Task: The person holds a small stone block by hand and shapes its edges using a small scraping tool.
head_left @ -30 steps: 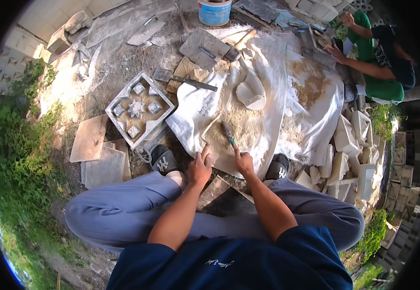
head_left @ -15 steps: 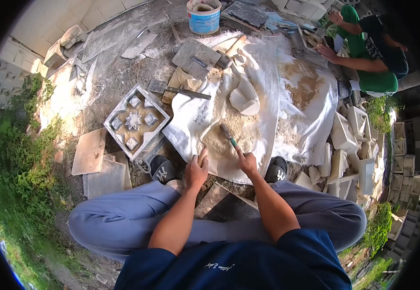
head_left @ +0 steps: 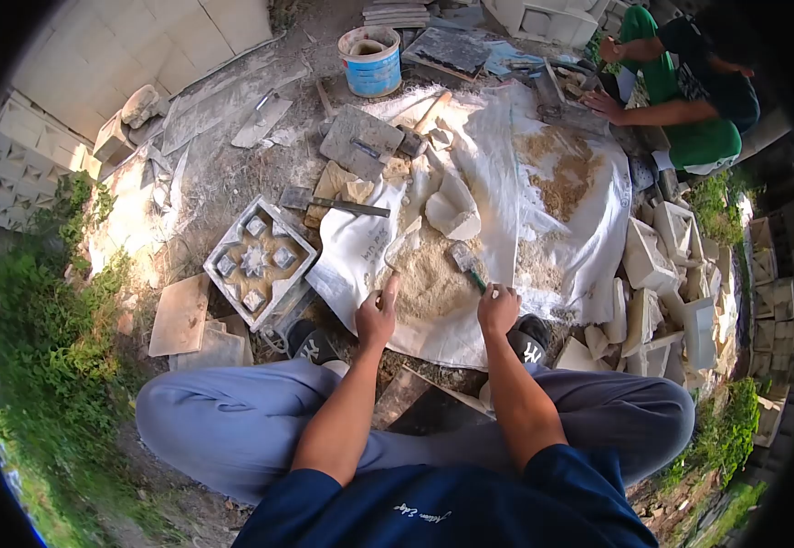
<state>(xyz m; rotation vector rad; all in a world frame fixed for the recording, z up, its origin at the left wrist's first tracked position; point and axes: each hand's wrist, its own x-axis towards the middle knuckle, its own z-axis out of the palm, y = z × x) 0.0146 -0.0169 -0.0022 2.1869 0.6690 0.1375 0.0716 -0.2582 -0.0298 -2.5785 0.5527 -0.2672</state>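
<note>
In my right hand is a small trowel with a green handle. Its squarish grey blade is over a heap of pale, coarse powder on a white sack. My left hand is closed at the sack's near-left edge, which is raised in a fold beside the heap. Behind the powder sits a broken pale chunk. To the left lies a square mould with star and diamond shapes inside.
A blue-and-white bucket stands at the back. A flat float, a hammer and a long-bladed tool lie beyond the sack. Pale cast blocks are piled at right. Another person crouches at back right.
My right hand has moved right and turned the trowel, so its flat blade now shows. My left hand has stayed by the sack edge, whose fold stands higher. The view has shifted slightly.
</note>
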